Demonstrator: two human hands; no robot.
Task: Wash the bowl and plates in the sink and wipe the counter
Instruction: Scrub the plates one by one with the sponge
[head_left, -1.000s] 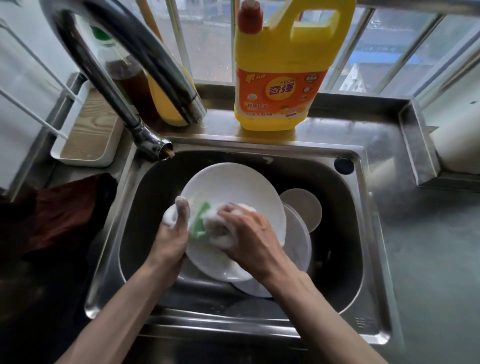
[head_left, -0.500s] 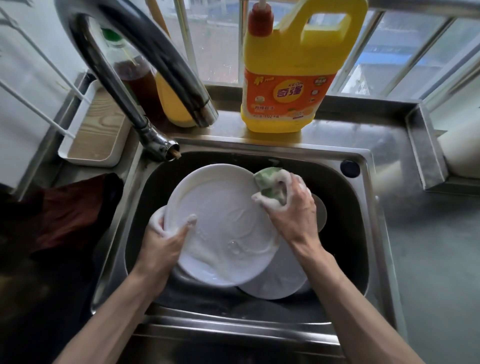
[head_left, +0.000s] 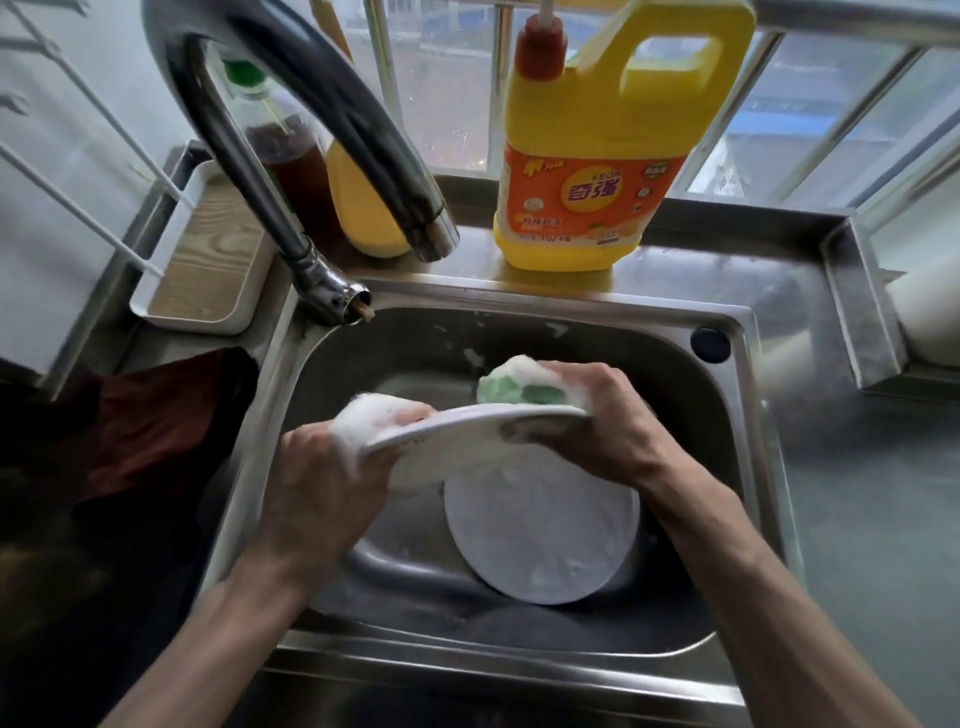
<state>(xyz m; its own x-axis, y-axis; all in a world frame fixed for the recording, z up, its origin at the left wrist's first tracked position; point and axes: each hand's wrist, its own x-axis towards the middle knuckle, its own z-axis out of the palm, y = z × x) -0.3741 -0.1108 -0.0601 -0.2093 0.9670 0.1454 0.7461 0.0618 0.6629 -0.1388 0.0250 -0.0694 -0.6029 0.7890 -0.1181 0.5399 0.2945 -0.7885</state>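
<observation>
Brushed steel sink (head_left: 748, 467) (wet), glossy white plate (head_left: 467, 431), foamy sponge (head_left: 514, 387)

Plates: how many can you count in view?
2: tilted plate held by left hand and right hand; flat plate lying in the sink below. Others may be hidden.

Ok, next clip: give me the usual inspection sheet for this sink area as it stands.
Surface: steel counter; sink, foam flecks on its back wall.
Job's things: soapy plate held above the basin, nearly edge-on; second plate lying in the sink; foamy green sponge; no bowl seen.
Clutter: yellow detergent jug behind the sink; dark bottle and white tray at back left; dark red cloth left of the sink.
Grippers: left hand grips the soapy plate's left rim; right hand holds the sponge against its right rim.
Cables: nothing seen.
Surroundings: faucet, no water running; barred window behind.
</observation>
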